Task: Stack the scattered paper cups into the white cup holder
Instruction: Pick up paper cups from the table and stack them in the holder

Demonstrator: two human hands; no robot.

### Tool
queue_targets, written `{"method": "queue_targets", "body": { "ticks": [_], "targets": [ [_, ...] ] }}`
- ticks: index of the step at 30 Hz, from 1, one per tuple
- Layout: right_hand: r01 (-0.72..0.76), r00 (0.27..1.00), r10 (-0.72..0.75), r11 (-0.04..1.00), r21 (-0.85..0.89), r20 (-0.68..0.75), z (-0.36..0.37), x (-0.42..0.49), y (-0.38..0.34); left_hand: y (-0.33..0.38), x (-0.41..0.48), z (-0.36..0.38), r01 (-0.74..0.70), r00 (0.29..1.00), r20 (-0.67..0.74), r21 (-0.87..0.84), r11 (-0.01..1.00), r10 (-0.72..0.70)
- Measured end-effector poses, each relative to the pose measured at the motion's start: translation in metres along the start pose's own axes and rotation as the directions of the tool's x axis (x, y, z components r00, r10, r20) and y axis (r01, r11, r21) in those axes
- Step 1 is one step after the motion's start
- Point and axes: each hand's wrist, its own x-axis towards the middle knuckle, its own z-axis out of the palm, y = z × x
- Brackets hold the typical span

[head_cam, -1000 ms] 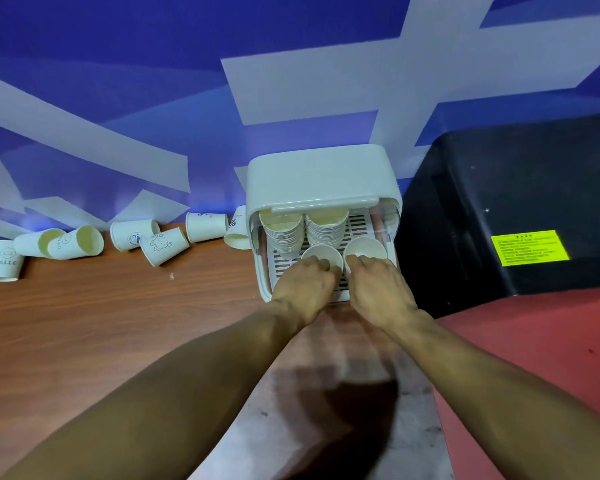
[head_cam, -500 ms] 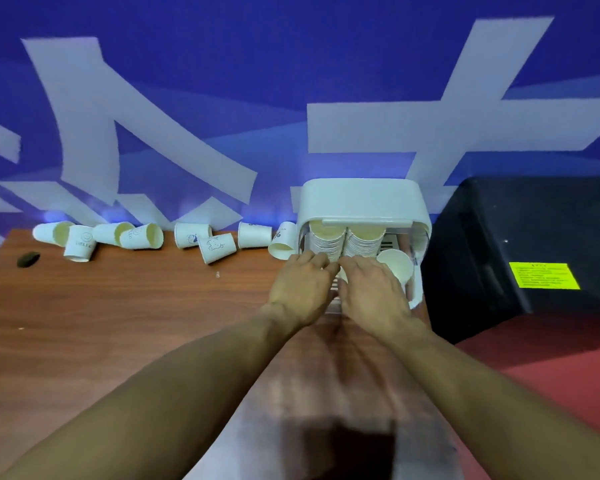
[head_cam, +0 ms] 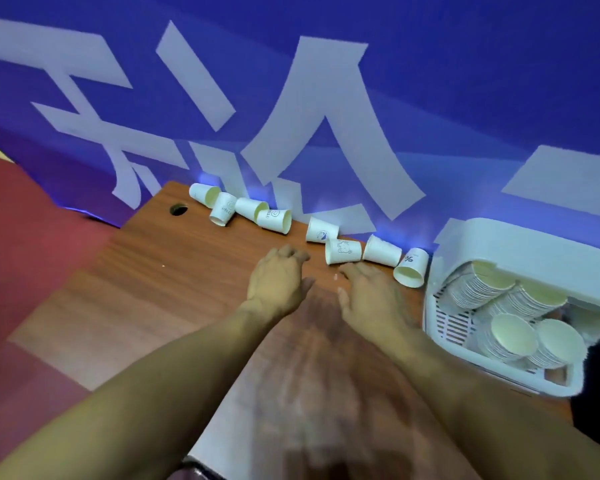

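The brown wooden desk (head_cam: 174, 292) is bare to the left of the left hand (head_cam: 278, 282) and nearer than it; approach is open there. The rear edge is obstructed by eight tipped white paper cups (head_cam: 343, 251) along the blue wall (head_cam: 465, 81), with one gap mid-row. The right end is blocked by the white plastic cup holder (head_cam: 520, 251).

Tabletop (head_cam: 187, 289): reddish-brown wood grain seen, smooth, faint sheen noted toward near edge. Paper cups (head_cam: 343, 251): matt white paper, small prints seen on sides, cream inside. Cup holder (head_cam: 520, 247): white plastic, smooth, slightly glossy; base slotted. Wall (head_cam: 465, 81): blue, matt, pale shapes printed. Floor (head_cam: 32, 237): red, matt.
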Motion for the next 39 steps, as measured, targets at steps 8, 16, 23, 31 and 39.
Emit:
{"method": "queue_targets", "body": {
  "ticks": [8, 16, 23, 31, 39],
  "targets": [
    [-0.04, 0.989, 0.036, 0.999, 0.019, 0.145, 0.076, 0.112, -0.097, -0.161, 0.066, -0.002, 0.145, 0.989, 0.003, -0.138, 0.98, -0.146],
    [-0.07, 0.983, 0.056, 0.995, 0.077, 0.176, 0.152, 0.234, -0.178, -0.297, 0.15, -0.002, 0.125, 0.99, 0.076, -0.045, 0.991, -0.122],
    [-0.095, 0.969, 0.081, 0.994, 0.051, 0.232, 0.194, 0.321, -0.198, -0.354, 0.206, 0.006, -0.072, 0.973, 0.229, 0.248, 0.966, 0.014],
    [-0.146, 0.944, 0.141, 0.989, -0.006, 0.298, 0.241, 0.387, -0.188, -0.38, 0.263, 0.024, -0.383, 0.873, 0.474, 0.521, 0.763, 0.115],
    [-0.153, 0.919, 0.147, 0.988, -0.012, 0.367, 0.262, 0.403, -0.188, -0.386, 0.28, 0.046, -0.438, 0.87, 0.478, 0.633, 0.638, 0.123]
  ]
}}
